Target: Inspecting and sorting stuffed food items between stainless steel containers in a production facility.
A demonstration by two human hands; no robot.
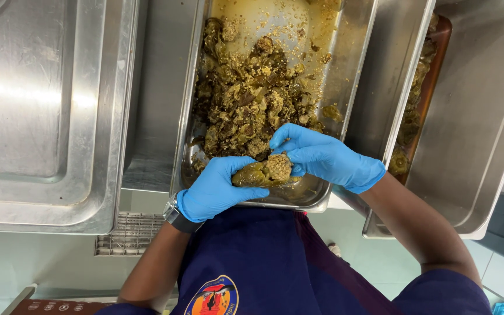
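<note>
My left hand (214,189), in a blue glove, cradles a stuffed green vegetable piece (262,171) from below. Blue-gloved too, my right hand (322,156) pinches the crumbly brown filling on top of that piece. Both hands hover over the near end of a steel pan (357,58). A heap of cooked green pieces with grainy stuffing (246,99) fills the pan's middle, and oily yellow sauce coats its far end. A watch sits on my left wrist (176,217).
A second steel pan (401,70) with dark cooked pieces (412,119) stands to the right, tilted against a larger steel tray (485,116). A flat steel lid (42,105) covers the counter at left. A metal grate (128,233) lies below it.
</note>
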